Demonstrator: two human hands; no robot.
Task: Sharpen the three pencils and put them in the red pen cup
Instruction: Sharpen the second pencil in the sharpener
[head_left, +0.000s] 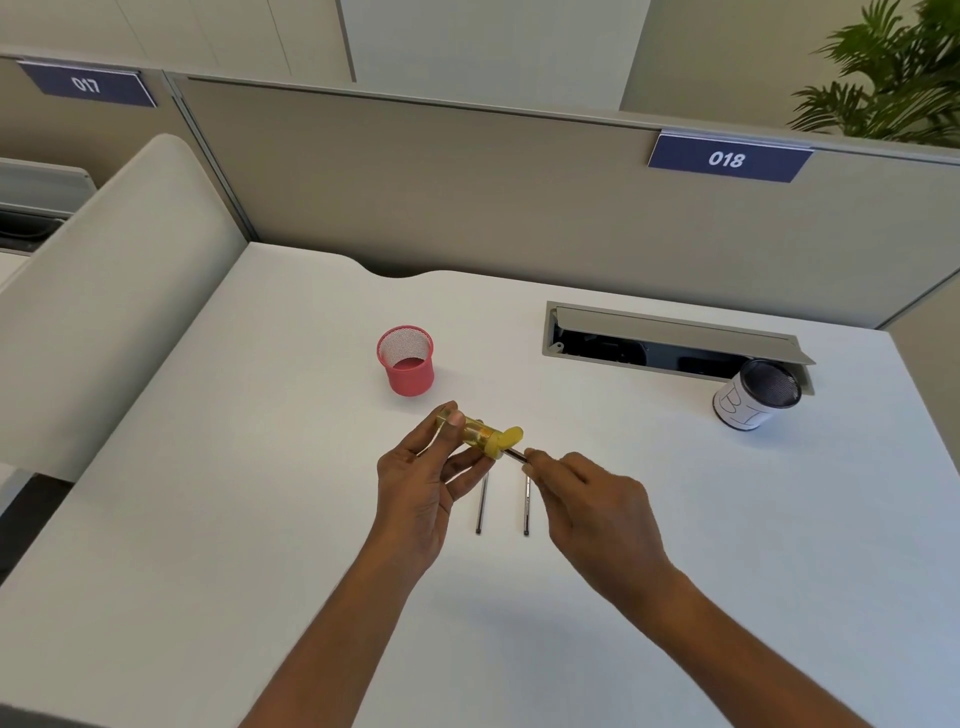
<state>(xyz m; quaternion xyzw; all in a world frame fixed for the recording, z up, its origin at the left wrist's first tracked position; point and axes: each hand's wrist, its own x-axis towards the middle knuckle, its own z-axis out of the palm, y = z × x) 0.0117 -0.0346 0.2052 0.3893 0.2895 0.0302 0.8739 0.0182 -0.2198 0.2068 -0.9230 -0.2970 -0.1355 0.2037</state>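
Sharpening of the first pencil (516, 456) is the step in hand, as I judge it. The left hand (415, 467) grips the yellow sharpener (480, 434) with thumb and fingers curled round its barrel, above the desk (675, 519). The right hand (597, 493) pinches the pencil close to the sharpener's mouth, with the tip inside. To do it well, I would keep the pencil straight along the barrel, hold the sharpener firm and turn the pencil with light pressure, so the lead does not break. A second pencil (482, 506) and a third pencil (527, 512) lie side by side on the desk just below the hands; whether they are sharp I cannot tell. The red cup (408, 364) stands upright just beyond the sharpener, with no pencil in it. Two blue signs on the partition read "017" (85, 84) and "018" (726, 159). A dark cup (748, 400) at far right wears white paper with hand-drawn letters, seemingly "BI"; the rest is turned away.
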